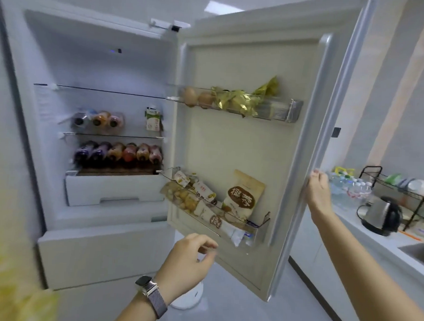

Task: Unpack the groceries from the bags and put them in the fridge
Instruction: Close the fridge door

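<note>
The white fridge (86, 249) stands open, its door (246, 147) swung out to the right. My right hand (318, 190) grips the door's outer edge. My left hand (188, 259), a watch on its wrist, hovers below the lower door rack (258, 232) with loosely curled fingers and holds nothing. That rack holds snack packets and a brown-labelled bag (243, 198). The upper door rack (292, 111) carries two eggs (197, 98) and gold wrappers (238, 101). Bottles lie on two inner shelves (119, 153), and a small carton (152, 118) stands on the upper one.
A counter (364, 234) runs along the right with a steel kettle (381, 216), water bottles (349, 187), a black dish rack (405, 192) and a sink corner (420, 252). A blurred yellow shape (5, 282) fills the lower left. A white round object (189, 299) sits on the grey floor.
</note>
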Tool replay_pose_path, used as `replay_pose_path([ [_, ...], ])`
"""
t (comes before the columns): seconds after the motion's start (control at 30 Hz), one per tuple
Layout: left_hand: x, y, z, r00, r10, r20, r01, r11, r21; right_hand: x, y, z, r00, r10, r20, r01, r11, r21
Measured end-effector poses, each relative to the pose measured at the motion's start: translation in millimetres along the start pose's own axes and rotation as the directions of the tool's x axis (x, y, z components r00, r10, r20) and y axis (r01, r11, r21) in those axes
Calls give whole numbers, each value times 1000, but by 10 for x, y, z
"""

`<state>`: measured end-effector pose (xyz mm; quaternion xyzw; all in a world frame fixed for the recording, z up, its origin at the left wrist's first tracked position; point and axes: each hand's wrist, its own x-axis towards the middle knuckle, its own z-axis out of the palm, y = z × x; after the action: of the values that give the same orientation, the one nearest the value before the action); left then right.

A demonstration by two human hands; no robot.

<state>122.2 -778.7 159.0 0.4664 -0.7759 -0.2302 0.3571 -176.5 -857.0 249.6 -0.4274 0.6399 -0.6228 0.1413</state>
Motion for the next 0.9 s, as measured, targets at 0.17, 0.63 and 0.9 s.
replay_pose_path([
  [0.17,-83,331,26,981,39,-189,-42,999,-10,-363,9,36,984,-178,18,178,984,10],
  [0.63,-524,690,116,607,506,-613,-314,861,400,-1539,-790,410,664,-644,381,686,727,32],
  [0.9,-665,61,-146,719,348,-601,51,837,546,-1779,-1314,1230,146,-940,308,989,137,-49],
])
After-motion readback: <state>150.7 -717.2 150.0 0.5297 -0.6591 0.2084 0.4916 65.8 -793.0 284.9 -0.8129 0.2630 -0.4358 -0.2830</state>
